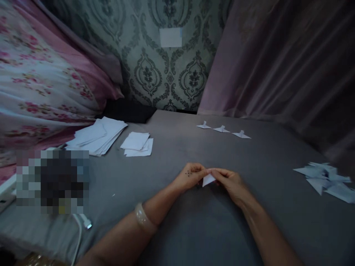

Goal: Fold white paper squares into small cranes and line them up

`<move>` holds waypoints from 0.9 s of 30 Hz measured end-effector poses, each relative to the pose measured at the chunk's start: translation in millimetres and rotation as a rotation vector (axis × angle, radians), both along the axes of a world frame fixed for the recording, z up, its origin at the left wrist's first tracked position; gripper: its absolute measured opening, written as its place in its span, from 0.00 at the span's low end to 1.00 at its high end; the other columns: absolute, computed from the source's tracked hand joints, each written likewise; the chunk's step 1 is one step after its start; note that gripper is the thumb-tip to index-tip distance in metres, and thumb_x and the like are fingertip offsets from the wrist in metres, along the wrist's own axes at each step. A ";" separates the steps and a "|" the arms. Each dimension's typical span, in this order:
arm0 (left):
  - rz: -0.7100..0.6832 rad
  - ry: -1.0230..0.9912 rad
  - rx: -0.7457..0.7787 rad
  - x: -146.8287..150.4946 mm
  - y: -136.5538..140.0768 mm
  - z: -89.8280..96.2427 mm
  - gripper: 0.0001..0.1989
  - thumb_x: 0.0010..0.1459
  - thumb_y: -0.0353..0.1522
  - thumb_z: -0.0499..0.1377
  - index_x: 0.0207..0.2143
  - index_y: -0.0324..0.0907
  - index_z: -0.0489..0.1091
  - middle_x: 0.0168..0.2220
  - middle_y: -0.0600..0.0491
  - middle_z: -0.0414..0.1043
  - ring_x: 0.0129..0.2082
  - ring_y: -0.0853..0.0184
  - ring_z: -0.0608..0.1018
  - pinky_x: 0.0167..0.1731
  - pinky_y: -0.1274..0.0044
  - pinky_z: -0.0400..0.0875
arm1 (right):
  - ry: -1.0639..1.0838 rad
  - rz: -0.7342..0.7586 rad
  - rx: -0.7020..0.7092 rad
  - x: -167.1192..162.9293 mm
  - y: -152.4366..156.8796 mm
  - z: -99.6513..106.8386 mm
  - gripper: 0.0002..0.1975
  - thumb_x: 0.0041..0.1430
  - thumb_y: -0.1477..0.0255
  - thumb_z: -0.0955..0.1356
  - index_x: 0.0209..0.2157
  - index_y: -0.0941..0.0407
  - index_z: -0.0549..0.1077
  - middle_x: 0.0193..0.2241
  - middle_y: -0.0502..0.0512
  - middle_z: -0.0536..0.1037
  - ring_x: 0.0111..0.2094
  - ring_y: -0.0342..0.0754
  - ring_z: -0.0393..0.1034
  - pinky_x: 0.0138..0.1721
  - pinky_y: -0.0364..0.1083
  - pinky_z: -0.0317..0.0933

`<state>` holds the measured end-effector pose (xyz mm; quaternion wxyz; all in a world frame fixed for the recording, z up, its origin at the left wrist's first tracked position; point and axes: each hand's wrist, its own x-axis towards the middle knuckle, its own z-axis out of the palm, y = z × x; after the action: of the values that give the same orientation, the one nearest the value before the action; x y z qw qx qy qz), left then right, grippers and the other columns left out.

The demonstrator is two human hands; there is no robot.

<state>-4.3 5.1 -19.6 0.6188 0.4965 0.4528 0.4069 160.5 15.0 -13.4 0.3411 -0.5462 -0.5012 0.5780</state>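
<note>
Between my two hands is a small folded piece of white paper [208, 180], pinched along its upper edge. My left hand [191, 175] is closed on its left side, thumb on top. From the right, my right hand [229, 181] grips the same paper with thumb and fingers, and the two thumbs nearly meet. Part of the paper is hidden behind the fingers. Beyond the hands, three folded paper shapes [222, 129] with upright tabs stand in a slanting row. A heap of pointed folded papers [321, 175] lies at the far right.
A stack of larger white sheets [97, 136] and a pile of small paper squares [137, 144] lie on the grey cloth [172, 147] at the left. Nearer me are a white cable [79, 231] and a blurred-out patch. Curtains [277, 55] hang at the right.
</note>
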 end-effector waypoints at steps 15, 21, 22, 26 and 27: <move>0.111 0.010 -0.018 -5.3 8.5 -8.5 0.09 0.54 0.31 0.56 0.31 0.35 0.74 0.21 0.56 0.68 0.18 0.76 0.66 0.20 0.83 0.60 | -0.086 -0.043 0.265 -3.8 10.2 -15.8 0.13 0.47 0.64 0.70 0.35 0.56 0.77 0.27 0.52 0.78 0.29 0.46 0.72 0.34 0.45 0.65; 0.191 0.180 0.105 -5.2 16.3 -18.3 0.12 0.52 0.28 0.57 0.40 0.36 0.72 0.23 0.55 0.71 0.20 0.73 0.69 0.21 0.82 0.63 | -0.197 -0.063 0.420 -6.0 19.5 -33.5 0.07 0.51 0.68 0.67 0.32 0.56 0.73 0.25 0.50 0.76 0.27 0.44 0.70 0.31 0.43 0.63; 0.189 0.235 0.153 -5.5 16.8 -19.8 0.11 0.52 0.29 0.57 0.39 0.37 0.72 0.24 0.54 0.72 0.21 0.72 0.70 0.22 0.82 0.64 | -0.220 -0.059 0.438 -6.3 19.3 -34.0 0.07 0.51 0.69 0.66 0.32 0.56 0.73 0.26 0.51 0.76 0.28 0.44 0.71 0.32 0.43 0.63; 0.186 0.452 0.308 -7.3 16.1 -22.0 0.09 0.55 0.31 0.55 0.37 0.40 0.74 0.29 0.52 0.76 0.29 0.68 0.75 0.31 0.79 0.67 | -0.346 -0.030 0.486 -8.1 13.6 -29.6 0.06 0.55 0.72 0.65 0.33 0.55 0.74 0.28 0.51 0.78 0.30 0.45 0.72 0.35 0.44 0.63; 0.180 0.484 0.330 -7.6 15.7 -21.3 0.10 0.56 0.31 0.55 0.37 0.41 0.74 0.31 0.52 0.77 0.30 0.67 0.76 0.33 0.78 0.67 | -0.384 -0.015 0.507 -8.5 11.6 -27.6 0.07 0.56 0.73 0.64 0.34 0.54 0.74 0.30 0.52 0.78 0.32 0.45 0.72 0.37 0.44 0.63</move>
<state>-11.9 20.8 -40.9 0.3654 0.6308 0.5568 0.3981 152.0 26.6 -41.1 0.3698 -0.5465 -0.6806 0.3185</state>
